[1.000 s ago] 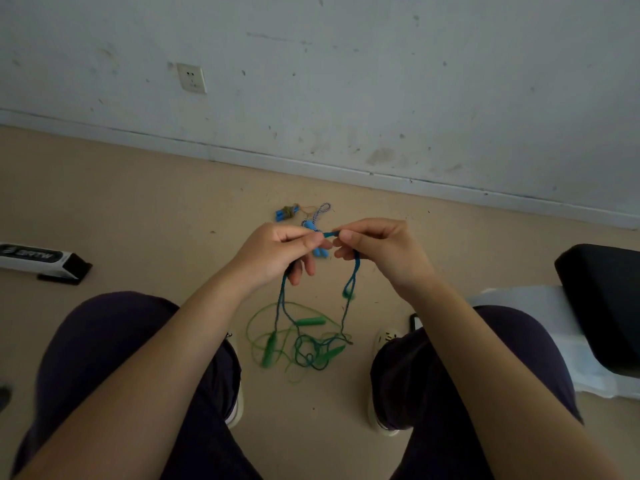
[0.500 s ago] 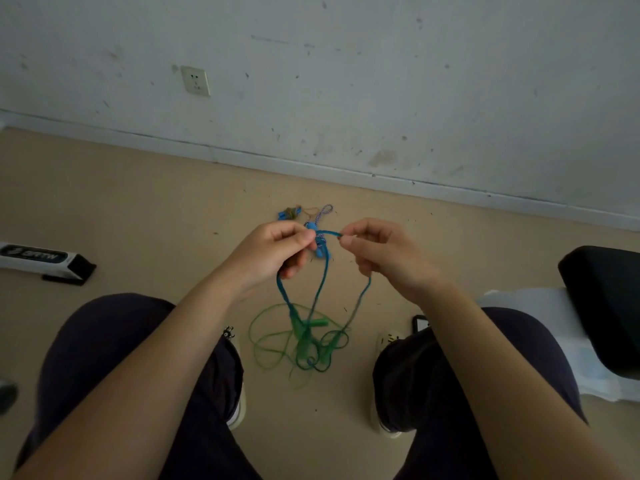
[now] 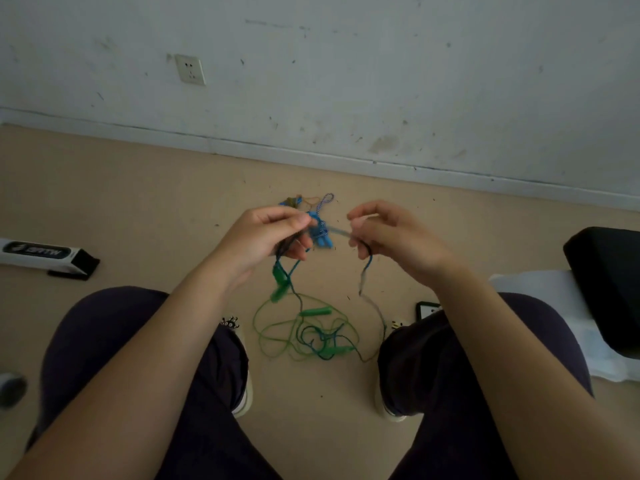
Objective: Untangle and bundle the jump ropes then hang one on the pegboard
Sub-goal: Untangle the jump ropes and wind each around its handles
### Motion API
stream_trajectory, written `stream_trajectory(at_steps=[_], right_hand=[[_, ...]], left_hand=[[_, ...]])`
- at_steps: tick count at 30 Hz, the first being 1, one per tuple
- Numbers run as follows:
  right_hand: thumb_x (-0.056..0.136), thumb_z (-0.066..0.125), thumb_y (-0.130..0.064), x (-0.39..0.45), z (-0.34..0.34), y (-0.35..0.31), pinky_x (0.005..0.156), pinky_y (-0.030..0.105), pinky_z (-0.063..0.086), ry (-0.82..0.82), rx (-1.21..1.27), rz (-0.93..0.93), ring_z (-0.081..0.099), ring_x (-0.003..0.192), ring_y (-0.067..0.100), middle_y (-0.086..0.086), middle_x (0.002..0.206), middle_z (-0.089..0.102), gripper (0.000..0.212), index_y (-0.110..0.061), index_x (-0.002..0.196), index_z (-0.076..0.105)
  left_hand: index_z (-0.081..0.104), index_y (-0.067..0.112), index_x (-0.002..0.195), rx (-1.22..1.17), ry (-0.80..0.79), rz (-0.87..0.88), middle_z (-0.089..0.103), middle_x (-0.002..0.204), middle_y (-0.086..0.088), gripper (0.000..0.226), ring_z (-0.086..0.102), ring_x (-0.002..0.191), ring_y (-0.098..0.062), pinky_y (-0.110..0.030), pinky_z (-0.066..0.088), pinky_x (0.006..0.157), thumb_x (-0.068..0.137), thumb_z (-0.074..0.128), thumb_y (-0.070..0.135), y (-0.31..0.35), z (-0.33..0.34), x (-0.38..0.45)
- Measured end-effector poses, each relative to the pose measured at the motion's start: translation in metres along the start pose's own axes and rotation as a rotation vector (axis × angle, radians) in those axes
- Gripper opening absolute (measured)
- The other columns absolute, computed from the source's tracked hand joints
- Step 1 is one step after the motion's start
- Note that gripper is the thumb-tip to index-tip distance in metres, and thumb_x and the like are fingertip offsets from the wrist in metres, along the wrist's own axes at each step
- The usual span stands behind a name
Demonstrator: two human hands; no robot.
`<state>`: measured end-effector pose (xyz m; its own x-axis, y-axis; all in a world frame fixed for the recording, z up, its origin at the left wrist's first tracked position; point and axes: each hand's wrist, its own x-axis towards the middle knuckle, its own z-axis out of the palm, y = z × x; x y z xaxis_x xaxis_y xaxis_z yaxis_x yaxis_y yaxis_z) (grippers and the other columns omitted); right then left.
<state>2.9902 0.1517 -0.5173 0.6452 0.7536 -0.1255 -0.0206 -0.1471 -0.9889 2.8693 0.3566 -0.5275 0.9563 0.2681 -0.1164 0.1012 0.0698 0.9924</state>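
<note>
between the knees, at six o'clock from the hands, the green rope [image 3: 304,332] lies tangled on the floor; left hand [image 3: 266,237] and right hand [image 3: 388,233] each pinch the blue rope [image 3: 289,268]; untangling under way, bundling and hanging remain.

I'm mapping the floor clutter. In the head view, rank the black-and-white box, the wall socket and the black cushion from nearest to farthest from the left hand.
1. Wall socket: on the wall, up and left of the left hand.
2. Black-and-white box: on the floor at the far left edge.
3. Black cushion: at the far right edge, beyond the right hand.
</note>
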Motion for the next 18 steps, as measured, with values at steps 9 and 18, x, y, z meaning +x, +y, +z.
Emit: stream_trajectory(at_steps=[9,18], right_hand=[[0.088,0.072,-0.029,-0.003,0.0,-0.002,0.051,0.023,0.026,-0.002,-0.509,0.058,0.03,0.042,0.003,-0.013,0.043,0.037,0.01,-0.022,0.095,0.074],[0.098,0.057,-0.015,-0.007,0.002,-0.009,0.041,0.019,0.027,-0.074,-0.266,0.125,0.028,0.042,0.007,0.002,0.093,0.077,0.019,-0.017,0.113,0.069]], left_hand=[[0.071,0.015,0.082,0.044,0.261,0.04,0.053,0.05,0.006,0.021,0.047,0.041,-0.008,-0.024,0.054,0.053,0.099,0.06,0.015,0.0,-0.001,0.006],[0.068,0.028,0.113,0.031,0.064,-0.112,0.071,0.071,-0.002,0.024,0.06,0.05,-0.016,-0.024,0.052,0.054,0.103,0.051,0.014,-0.006,0.002,0.002]])
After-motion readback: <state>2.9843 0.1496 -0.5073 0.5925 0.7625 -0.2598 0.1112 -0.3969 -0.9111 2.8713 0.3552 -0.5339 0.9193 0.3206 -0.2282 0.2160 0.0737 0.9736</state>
